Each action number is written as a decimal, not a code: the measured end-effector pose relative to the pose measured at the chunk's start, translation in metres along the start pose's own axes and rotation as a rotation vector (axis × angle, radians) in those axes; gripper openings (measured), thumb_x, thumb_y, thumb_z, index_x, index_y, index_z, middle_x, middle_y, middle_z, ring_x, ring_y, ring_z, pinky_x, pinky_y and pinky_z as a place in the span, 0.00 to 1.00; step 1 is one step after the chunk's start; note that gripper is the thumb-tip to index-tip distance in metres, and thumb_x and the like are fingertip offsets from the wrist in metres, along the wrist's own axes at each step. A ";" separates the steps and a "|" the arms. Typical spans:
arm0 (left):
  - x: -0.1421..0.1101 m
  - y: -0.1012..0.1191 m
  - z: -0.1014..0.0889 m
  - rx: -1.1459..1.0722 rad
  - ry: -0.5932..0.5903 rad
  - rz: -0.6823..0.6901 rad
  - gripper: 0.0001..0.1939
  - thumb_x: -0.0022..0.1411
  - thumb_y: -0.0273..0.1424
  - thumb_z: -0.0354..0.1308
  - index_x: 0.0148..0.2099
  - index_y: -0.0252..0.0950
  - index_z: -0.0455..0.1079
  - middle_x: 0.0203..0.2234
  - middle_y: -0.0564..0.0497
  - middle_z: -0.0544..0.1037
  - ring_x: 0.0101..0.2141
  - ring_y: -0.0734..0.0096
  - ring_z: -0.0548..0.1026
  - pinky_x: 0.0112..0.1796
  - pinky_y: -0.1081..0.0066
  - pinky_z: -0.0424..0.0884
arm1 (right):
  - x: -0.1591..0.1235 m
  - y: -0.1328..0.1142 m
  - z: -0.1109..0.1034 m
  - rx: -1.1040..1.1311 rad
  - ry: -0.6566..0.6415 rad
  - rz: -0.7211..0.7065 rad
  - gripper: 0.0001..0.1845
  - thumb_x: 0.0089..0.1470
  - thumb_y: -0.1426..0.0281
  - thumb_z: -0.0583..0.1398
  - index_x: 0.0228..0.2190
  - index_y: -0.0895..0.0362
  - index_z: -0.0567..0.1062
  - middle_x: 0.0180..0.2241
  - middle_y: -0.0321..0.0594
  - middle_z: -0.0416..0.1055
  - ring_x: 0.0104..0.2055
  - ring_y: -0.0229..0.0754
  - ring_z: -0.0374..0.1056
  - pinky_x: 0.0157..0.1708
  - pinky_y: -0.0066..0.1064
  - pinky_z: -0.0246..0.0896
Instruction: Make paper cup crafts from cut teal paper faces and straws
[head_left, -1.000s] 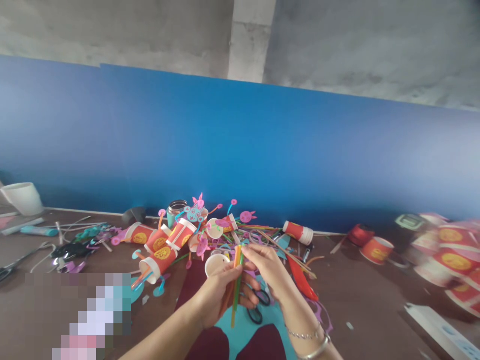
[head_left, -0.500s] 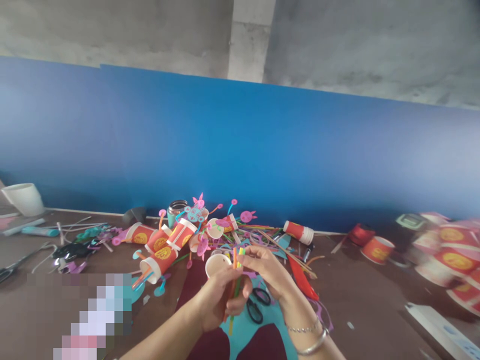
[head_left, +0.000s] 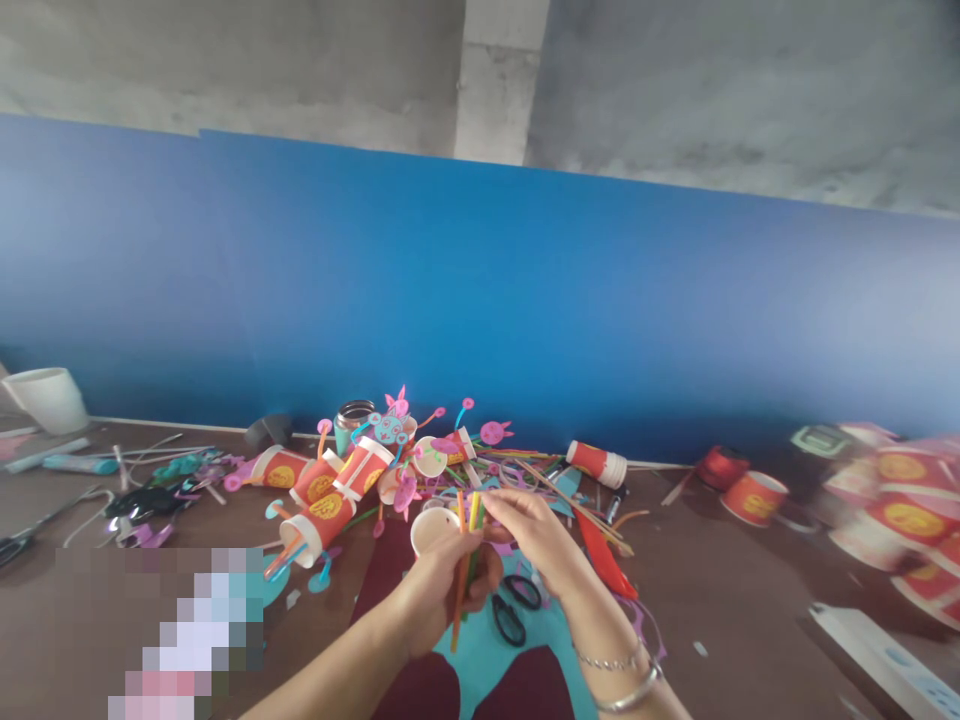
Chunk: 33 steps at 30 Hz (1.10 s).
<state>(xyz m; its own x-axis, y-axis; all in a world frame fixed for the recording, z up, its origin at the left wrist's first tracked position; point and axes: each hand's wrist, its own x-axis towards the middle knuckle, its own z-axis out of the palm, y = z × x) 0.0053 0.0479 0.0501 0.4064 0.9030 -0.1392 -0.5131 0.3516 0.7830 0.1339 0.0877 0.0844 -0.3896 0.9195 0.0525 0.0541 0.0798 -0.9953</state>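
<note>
A small bundle of orange, yellow and green drinking straws (head_left: 460, 590) stands nearly upright in my left hand (head_left: 442, 575), whose thumb and fingers close around it. The fingertips of my right hand (head_left: 529, 530) pinch the bundle's top end, where the yellow and green straws show. Just behind my left hand is a paper cup (head_left: 433, 530) with its white opening facing me and small dark marks inside. Below my hands lie black-handled scissors (head_left: 510, 620) on light blue paper (head_left: 517, 665); their blades are hidden.
Red paper cups (head_left: 322, 515) with straw arms and paper faces are heaped left of centre. Loose sticks and straws (head_left: 540, 470) spread behind my hands. To the right are a red pouch (head_left: 604, 560), stacked cups (head_left: 598, 464) and a white power strip (head_left: 881, 660). A blue partition (head_left: 480, 300) bounds the back.
The straws have shifted slightly within my left hand, and the lower end leans a little further left. My right fingers stay at their top. The surrounding things look unchanged.
</note>
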 end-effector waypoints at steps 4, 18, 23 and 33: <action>0.002 -0.006 0.001 0.102 0.116 0.046 0.15 0.51 0.41 0.59 0.32 0.33 0.66 0.16 0.55 0.67 0.16 0.82 0.56 0.18 0.76 0.45 | 0.003 0.008 0.003 -0.112 0.124 -0.057 0.22 0.48 0.57 0.61 0.39 0.59 0.74 0.32 0.41 0.73 0.35 0.43 0.68 0.32 0.30 0.62; 0.004 -0.005 0.002 -0.080 0.236 0.029 0.16 0.49 0.40 0.63 0.32 0.33 0.68 0.19 0.55 0.69 0.19 0.80 0.62 0.20 0.78 0.51 | 0.002 0.008 0.007 -0.252 0.183 -0.182 0.14 0.51 0.63 0.57 0.35 0.59 0.76 0.29 0.40 0.73 0.26 0.38 0.66 0.27 0.28 0.61; 0.006 -0.008 0.004 -0.047 0.280 0.064 0.17 0.49 0.40 0.63 0.34 0.33 0.67 0.19 0.55 0.69 0.17 0.82 0.59 0.19 0.78 0.50 | 0.002 0.010 0.010 -0.366 0.194 -0.247 0.12 0.52 0.64 0.56 0.35 0.58 0.74 0.32 0.41 0.73 0.27 0.38 0.67 0.27 0.28 0.61; 0.015 -0.015 -0.004 0.020 0.246 0.191 0.16 0.51 0.42 0.61 0.29 0.34 0.64 0.15 0.58 0.64 0.15 0.82 0.56 0.16 0.78 0.49 | 0.004 0.018 0.008 -0.314 0.240 -0.235 0.17 0.49 0.67 0.58 0.42 0.59 0.72 0.30 0.40 0.73 0.31 0.41 0.70 0.33 0.32 0.65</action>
<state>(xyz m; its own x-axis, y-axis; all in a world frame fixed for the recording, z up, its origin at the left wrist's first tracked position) 0.0165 0.0566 0.0339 0.1073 0.9858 -0.1292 -0.5463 0.1671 0.8208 0.1262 0.0903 0.0664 -0.2025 0.9225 0.3285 0.2804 0.3760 -0.8832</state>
